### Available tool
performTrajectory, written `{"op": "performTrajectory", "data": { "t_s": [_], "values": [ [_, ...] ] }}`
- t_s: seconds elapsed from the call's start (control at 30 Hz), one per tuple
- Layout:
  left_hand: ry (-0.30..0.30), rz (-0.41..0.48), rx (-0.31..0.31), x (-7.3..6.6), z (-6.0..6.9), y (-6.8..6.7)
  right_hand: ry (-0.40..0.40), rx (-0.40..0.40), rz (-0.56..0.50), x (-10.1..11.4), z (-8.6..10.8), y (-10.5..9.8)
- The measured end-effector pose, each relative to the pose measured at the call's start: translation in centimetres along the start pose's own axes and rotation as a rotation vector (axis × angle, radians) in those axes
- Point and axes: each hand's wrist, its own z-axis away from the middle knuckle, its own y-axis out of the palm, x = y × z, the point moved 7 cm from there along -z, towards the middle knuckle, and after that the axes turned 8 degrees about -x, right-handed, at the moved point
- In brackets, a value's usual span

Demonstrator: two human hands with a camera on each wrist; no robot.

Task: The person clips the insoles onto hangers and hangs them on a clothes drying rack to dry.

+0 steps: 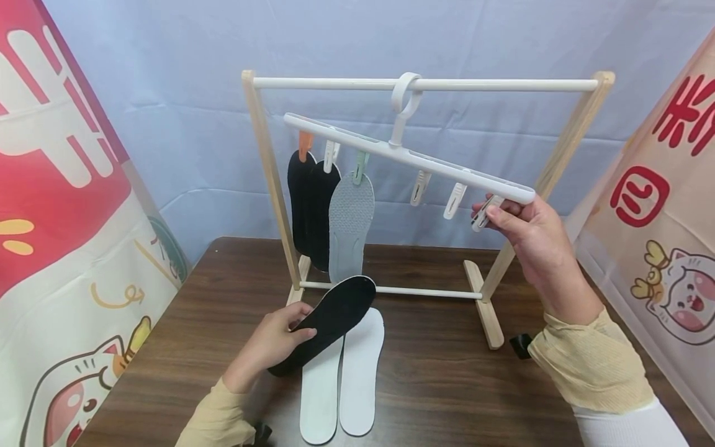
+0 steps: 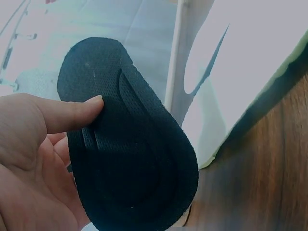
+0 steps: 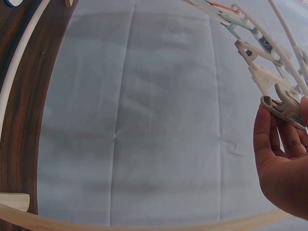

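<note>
My left hand (image 1: 274, 338) grips a black insole (image 1: 341, 313) between thumb and fingers, tilted above the table; the left wrist view shows the thumb lying across its dark face. My right hand (image 1: 533, 239) pinches the clothespin (image 1: 487, 212) at the right end of a white clip hanger (image 1: 402, 156). The hanger tilts down to the right, hooked on the rack's top bar. Two black insoles (image 1: 319, 217) and a grey insole (image 1: 352, 226) hang from its left clips. Two white insoles (image 1: 360, 372) lie side by side on the table, one partly covered by the held insole.
A wooden-legged rack (image 1: 270, 180) with a white top bar (image 1: 503, 85) stands on the brown table (image 1: 430, 385). Two pale clips (image 1: 455, 200) hang without insoles near the hanger's right half. Printed cloths flank both sides, and a pale blue curtain (image 1: 184, 93) hangs behind.
</note>
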Motion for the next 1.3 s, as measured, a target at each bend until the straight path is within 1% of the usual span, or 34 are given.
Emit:
{"op": "performTrajectory", "data": {
  "t_s": [0.1, 0.3, 0.57, 0.73, 0.97, 1.07, 1.3],
  "values": [
    [0.005, 0.004, 0.003, -0.3, 0.0, 0.1, -0.001, 0.002, -0.003, 0.0, 0.0, 0.1],
    [-0.008, 0.025, 0.009, -0.3, -0.1, 0.5, 0.004, -0.003, -0.01, 0.0, 0.1, 0.1],
    [0.017, 0.038, 0.023, -0.7, -0.1, 1.0, 0.004, -0.002, -0.007, 0.0, 0.1, 0.2],
    [0.036, 0.049, 0.013, -1.0, -0.1, 1.1, 0.0, -0.004, -0.004, 0.1, 0.1, 0.2],
    [0.008, 0.074, 0.004, -1.1, -0.3, 1.3, 0.005, -0.004, -0.008, -0.1, 0.1, 0.1],
    [0.007, 0.081, 0.002, -1.2, -0.4, 1.4, 0.006, -0.006, -0.011, -0.2, 0.0, 0.0],
    [0.039, 0.081, 0.002, -1.9, -0.7, 1.9, 0.006, -0.01, -0.002, -0.3, 0.0, 0.0]
  ]
}}
